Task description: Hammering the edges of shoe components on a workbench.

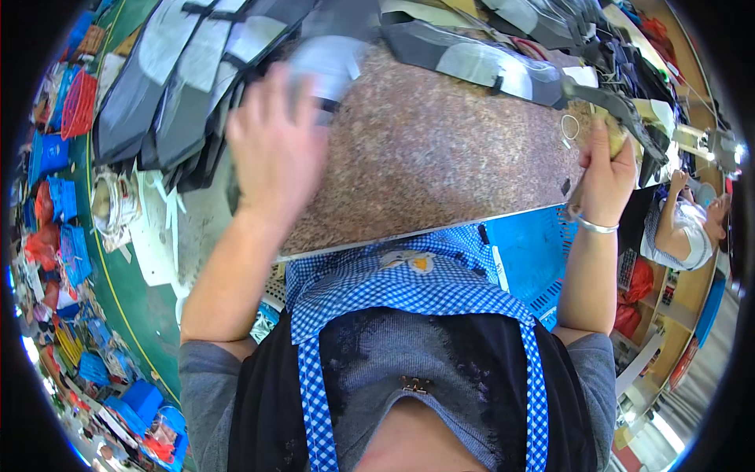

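My left hand (275, 145) is over the left part of the brown speckled worktop (440, 141), smeared by motion, with its fingers apart. Just beyond its fingertips is a blurred grey piece with a pale patch (329, 67); whether they touch cannot be told. My right hand (609, 169), with a bangle on the wrist, is closed at the worktop's right end. Its thumb and fingers are at a yellowish-tan piece (613, 132), beside a dark curved strip (617, 104); what exactly they grip is unclear. A long dark grey piece with whitish patches (472, 63) lies along the far side.
Overlapping dark grey pieces with pale patches (185, 75) hang over the left end. More pieces (543, 20) are heaped at the far right. A blue plastic basket (527, 252) stands below the near edge. Another person (684, 228) sits at the right. Blue crates (71, 252) line the left.
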`<move>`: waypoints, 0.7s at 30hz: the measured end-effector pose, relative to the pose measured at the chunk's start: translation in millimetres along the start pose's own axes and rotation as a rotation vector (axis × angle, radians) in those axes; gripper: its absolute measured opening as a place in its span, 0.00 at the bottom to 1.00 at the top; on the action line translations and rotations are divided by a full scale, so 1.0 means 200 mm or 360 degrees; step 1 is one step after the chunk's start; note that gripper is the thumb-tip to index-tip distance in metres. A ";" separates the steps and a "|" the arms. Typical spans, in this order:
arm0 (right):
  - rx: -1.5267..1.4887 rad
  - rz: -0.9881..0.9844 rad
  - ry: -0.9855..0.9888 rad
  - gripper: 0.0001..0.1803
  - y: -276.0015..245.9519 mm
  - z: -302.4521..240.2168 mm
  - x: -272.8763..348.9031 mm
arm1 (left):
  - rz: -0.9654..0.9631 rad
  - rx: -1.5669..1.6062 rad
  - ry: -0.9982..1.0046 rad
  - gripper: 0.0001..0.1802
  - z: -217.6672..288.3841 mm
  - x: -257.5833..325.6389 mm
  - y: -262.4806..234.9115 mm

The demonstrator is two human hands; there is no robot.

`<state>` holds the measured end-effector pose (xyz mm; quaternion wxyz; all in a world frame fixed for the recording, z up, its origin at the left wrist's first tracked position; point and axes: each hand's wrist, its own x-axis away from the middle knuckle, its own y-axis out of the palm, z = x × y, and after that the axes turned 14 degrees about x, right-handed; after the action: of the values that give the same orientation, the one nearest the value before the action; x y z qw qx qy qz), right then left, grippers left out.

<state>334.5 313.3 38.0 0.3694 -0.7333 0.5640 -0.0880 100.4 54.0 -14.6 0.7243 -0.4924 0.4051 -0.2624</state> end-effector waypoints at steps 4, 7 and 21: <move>-0.0087 0.0052 0.0079 0.12 -0.09 0.23 -0.16 | 0.0040 0.0253 0.0117 0.33 0.11 -0.20 0.04; 0.0373 -0.0024 0.0018 0.21 -0.06 0.29 -0.32 | 0.0113 0.0821 0.0723 0.28 0.41 -0.42 0.16; -0.0077 -0.0937 -0.0535 0.24 -0.10 0.10 -0.13 | -0.0513 0.1542 0.0785 0.14 0.54 -0.40 -0.16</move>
<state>352.3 347.8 43.9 0.3985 -0.8774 0.2613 -0.0554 149.7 157.4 61.6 0.7023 -0.0837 0.3153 -0.6327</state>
